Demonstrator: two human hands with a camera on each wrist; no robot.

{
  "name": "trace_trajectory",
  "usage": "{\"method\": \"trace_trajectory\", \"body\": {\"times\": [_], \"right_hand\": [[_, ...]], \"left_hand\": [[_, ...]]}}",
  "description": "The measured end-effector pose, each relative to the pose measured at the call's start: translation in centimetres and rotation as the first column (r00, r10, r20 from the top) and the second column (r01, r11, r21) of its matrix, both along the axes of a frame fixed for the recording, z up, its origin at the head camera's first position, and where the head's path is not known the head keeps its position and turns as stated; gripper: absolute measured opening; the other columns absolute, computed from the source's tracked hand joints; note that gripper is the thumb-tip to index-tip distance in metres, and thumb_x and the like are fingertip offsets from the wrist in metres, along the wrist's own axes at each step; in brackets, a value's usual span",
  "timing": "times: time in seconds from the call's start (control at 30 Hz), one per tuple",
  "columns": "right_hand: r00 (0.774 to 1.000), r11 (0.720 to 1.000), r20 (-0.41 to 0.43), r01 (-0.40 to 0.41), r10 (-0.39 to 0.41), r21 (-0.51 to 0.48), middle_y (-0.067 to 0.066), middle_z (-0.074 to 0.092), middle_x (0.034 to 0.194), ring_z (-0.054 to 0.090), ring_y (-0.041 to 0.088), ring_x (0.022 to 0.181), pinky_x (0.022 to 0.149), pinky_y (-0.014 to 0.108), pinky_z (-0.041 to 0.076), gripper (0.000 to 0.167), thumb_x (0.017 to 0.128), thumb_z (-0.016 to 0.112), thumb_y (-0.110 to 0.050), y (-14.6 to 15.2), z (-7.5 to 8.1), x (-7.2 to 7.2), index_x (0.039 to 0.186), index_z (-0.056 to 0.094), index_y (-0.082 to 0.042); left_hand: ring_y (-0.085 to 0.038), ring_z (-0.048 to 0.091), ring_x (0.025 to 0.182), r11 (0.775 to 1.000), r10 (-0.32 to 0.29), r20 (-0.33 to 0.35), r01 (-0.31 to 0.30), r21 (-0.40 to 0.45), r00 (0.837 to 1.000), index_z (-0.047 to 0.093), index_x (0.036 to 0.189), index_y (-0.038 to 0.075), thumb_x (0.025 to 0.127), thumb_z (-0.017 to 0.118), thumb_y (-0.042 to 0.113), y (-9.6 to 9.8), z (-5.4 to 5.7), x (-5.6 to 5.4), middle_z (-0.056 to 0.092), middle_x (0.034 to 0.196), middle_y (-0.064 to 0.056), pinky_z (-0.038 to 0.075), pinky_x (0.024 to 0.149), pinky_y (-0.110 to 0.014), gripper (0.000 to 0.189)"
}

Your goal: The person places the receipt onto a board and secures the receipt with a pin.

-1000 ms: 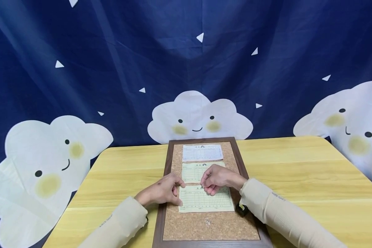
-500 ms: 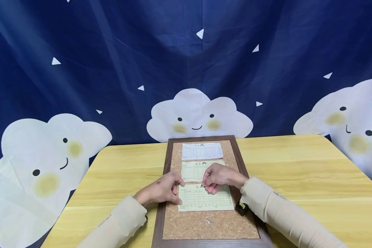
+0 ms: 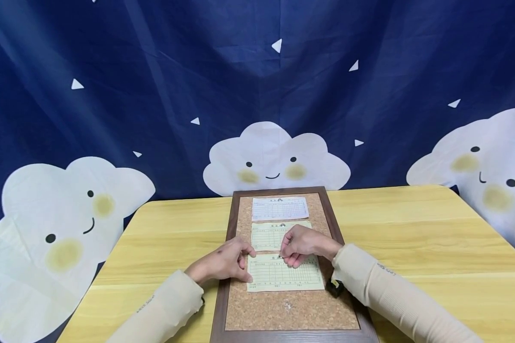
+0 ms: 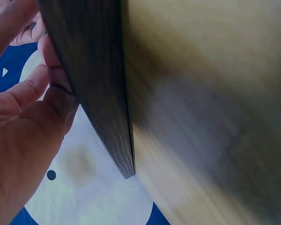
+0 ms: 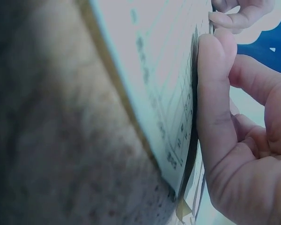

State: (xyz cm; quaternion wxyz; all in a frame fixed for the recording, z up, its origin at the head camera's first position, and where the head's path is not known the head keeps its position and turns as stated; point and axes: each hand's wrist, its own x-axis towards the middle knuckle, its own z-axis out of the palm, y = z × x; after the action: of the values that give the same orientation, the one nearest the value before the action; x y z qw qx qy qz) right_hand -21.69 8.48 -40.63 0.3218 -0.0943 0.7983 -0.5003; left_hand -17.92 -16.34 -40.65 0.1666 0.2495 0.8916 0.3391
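Observation:
A framed corkboard (image 3: 292,317) lies on the table with three printed paper slips in a column. At the lowest, pale yellow slip (image 3: 274,277), my left hand (image 3: 225,261) rests thumb and forefinger on its left edge, fingers spread. My right hand (image 3: 304,244) pinches a small dark and silvery thumbtack (image 3: 281,257) at that slip's top middle; the fingertips partly hide it. The middle yellow slip (image 3: 263,237) and the white top slip (image 3: 279,210) each bear a similar small tack near the top. In the right wrist view, the right hand (image 5: 246,126) touches the paper with its fingertips.
The board's dark wooden frame (image 3: 231,224) surrounds the cork. A small black item with yellow inside (image 3: 335,288) lies by the right wrist, partly hidden. The wooden table (image 3: 412,228) extends on both sides, and a blue cloud-print curtain (image 3: 257,71) hangs behind.
The head view has tipped slightly, so everything appears a little higher. My right fingertips have shifted a touch to the right at the tack. The left hand keeps its place.

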Motion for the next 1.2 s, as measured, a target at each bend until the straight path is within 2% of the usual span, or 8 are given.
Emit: {"method": "trace_trajectory", "body": {"times": [0.6,0.93,1.2], "right_hand": [[1.0,0.999,-0.005,0.005,-0.005,0.043,0.012,0.068,0.065,0.061,0.011,0.05,0.053,0.028,0.057,0.01,0.088,0.068,0.006,-0.26,0.04,0.05,0.079,0.07,0.002],[1.0,0.998,-0.013,-0.02,0.021,0.067,0.012,0.067,0.065,0.061,0.013,0.05,0.054,0.029,0.057,0.01,0.088,0.068,0.007,-0.48,0.24,0.0,0.079,0.07,0.002],[0.999,0.995,-0.025,-0.026,0.029,0.095,0.01,0.065,0.063,0.06,0.012,0.051,0.054,0.028,0.057,0.011,0.087,0.068,0.007,-0.52,0.47,-0.02,0.078,0.068,0.001]], "left_hand": [[-0.01,0.053,0.071,1.0,0.002,0.001,-0.002,0.007,1.0,0.065,0.106,0.001,0.069,0.091,0.006,0.03,-0.12,0.12,0.048,0.093,-0.004,0.045,0.073,-0.025,0.046],[-0.01,0.052,0.071,1.0,0.005,-0.014,-0.005,-0.007,1.0,0.065,0.105,0.002,0.068,0.092,0.007,0.0,0.06,0.32,0.048,0.092,-0.004,0.044,0.073,-0.025,0.045],[-0.009,0.052,0.071,1.0,-0.001,-0.022,0.001,-0.02,1.0,0.065,0.106,0.002,0.069,0.092,0.007,0.11,0.14,0.03,0.049,0.092,-0.004,0.044,0.072,-0.025,0.046]]}}
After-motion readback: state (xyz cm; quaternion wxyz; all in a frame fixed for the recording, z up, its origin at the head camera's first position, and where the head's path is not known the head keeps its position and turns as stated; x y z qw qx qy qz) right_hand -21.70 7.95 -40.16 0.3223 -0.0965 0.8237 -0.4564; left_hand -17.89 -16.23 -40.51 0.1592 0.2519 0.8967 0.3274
